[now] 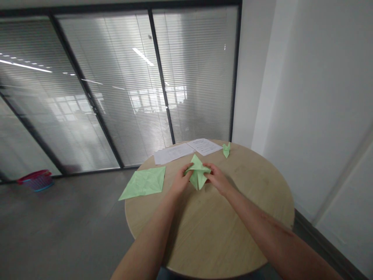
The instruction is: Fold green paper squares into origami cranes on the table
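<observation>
A piece of folded green origami paper point(197, 168) is held up between my two hands over the round table. It has one point toward the far side and two narrow flaps pointing toward me. My left hand point(184, 175) pinches its left corner between thumb and fingers. On the opposite side, my right hand point(215, 175) grips the right corner in the same way. Creased green paper sheets point(147, 182) lie to the left, one corner jutting past the table edge. A small finished-looking green folded figure point(226, 150) stands at the far right.
Two printed white sheets point(189, 151) lie along the far edge of the round wooden table point(210, 241). A glass partition with blinds point(198, 77) rises behind it, and a white wall point(320, 116) is at the right. On the floor at far left sits a red and blue basket point(37, 181).
</observation>
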Motion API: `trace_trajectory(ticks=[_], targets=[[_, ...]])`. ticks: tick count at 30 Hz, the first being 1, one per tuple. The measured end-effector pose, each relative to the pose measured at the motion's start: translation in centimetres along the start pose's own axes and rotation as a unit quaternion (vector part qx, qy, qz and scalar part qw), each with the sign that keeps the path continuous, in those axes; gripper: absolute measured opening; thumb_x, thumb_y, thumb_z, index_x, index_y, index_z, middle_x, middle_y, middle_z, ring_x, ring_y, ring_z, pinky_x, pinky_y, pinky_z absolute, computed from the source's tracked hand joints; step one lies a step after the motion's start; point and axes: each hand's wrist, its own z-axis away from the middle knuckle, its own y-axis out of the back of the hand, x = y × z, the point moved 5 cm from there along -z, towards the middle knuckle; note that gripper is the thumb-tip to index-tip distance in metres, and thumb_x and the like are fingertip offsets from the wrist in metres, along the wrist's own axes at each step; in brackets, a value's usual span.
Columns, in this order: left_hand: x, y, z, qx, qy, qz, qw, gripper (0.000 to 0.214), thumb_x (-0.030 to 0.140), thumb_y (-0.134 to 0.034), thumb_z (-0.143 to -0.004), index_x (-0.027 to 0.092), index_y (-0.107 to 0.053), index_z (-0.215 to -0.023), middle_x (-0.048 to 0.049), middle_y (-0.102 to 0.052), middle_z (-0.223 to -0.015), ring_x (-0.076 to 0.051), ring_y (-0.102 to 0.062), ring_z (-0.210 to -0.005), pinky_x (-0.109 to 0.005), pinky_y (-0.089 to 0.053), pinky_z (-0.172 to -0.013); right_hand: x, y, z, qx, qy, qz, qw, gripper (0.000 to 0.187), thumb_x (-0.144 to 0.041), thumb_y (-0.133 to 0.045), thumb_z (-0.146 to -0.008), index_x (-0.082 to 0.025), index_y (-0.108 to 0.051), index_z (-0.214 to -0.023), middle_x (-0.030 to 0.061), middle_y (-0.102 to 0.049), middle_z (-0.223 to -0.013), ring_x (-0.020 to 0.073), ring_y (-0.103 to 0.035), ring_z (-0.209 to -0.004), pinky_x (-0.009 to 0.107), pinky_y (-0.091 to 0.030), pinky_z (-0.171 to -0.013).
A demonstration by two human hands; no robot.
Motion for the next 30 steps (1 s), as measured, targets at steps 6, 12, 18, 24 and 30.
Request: trace_trajectory(ticks=[6,12,18,24,30], targets=[[0.4,0.2,-0.1,0.025,-0.036,-0.053,0.998,0.027,0.024,-0.061,-0.081,0.020,-0.072,-0.105,-0.0070,-0.072,-0.108,-0.025,-0.064,-0.102,-0.039,-0.046,-0.096,0.3,-0.1,0.1,0.004,0.016,0.061,0.998,0.026,-0.035,-0.065,-0.075,-0.023,-0.053,-0.095,0.0007,-0.066,-0.085,0.0160,-0.062,-0.070,0.025,-0.050,-0.058],[1.6,-0.3,0.3,0.013,-0.038,-0.069,0.997,0.035,0.010,-0.058,-0.072,0.021,-0.075,-0.100,-0.0043,-0.074,-0.103,-0.025,-0.065,-0.099,-0.039,-0.047,-0.096,0.7,0.6,-0.4,0.037,0.038,0.056,0.997,0.033,-0.029,-0.066,-0.071,-0.023,-0.057,-0.102,0.0040,-0.070,-0.097,0.0187,-0.065,-0.078,0.027,-0.049,-0.066],[2.2,-0.6,0.6,0.012,-0.070,-0.102,0.992,0.048,0.001,-0.053,-0.064,0.020,-0.075,-0.103,-0.0066,-0.073,-0.107,-0.026,-0.065,-0.100,-0.040,-0.046,-0.098,0.9,1.1,-0.9,0.045,0.067,0.054,0.995,0.034,-0.023,-0.066,-0.066,-0.022,-0.061,-0.100,0.0063,-0.071,-0.096,0.0206,-0.066,-0.084,0.031,-0.051,-0.073],[3.1,-0.9,1.0,0.005,-0.108,-0.141,0.984,0.049,0.001,-0.052,-0.065,0.020,-0.075,-0.104,-0.0066,-0.072,-0.109,-0.025,-0.064,-0.103,-0.040,-0.045,-0.099,0.2,1.1,-0.6,0.047,0.112,0.092,0.988,0.035,-0.021,-0.062,-0.069,-0.022,-0.068,-0.103,0.0064,-0.072,-0.101,0.0207,-0.067,-0.089,0.033,-0.052,-0.080],[2.7,-0.3,0.7,0.032,-0.095,-0.128,0.987,0.040,0.005,-0.054,-0.070,0.019,-0.075,-0.102,-0.0071,-0.073,-0.107,-0.025,-0.064,-0.102,-0.039,-0.046,-0.098,0.0,0.9,-0.7,0.043,0.108,0.118,0.986,0.025,-0.028,-0.068,-0.069,-0.020,-0.073,-0.092,0.0077,-0.074,-0.095,0.0217,-0.068,-0.084,0.035,-0.052,-0.080]])
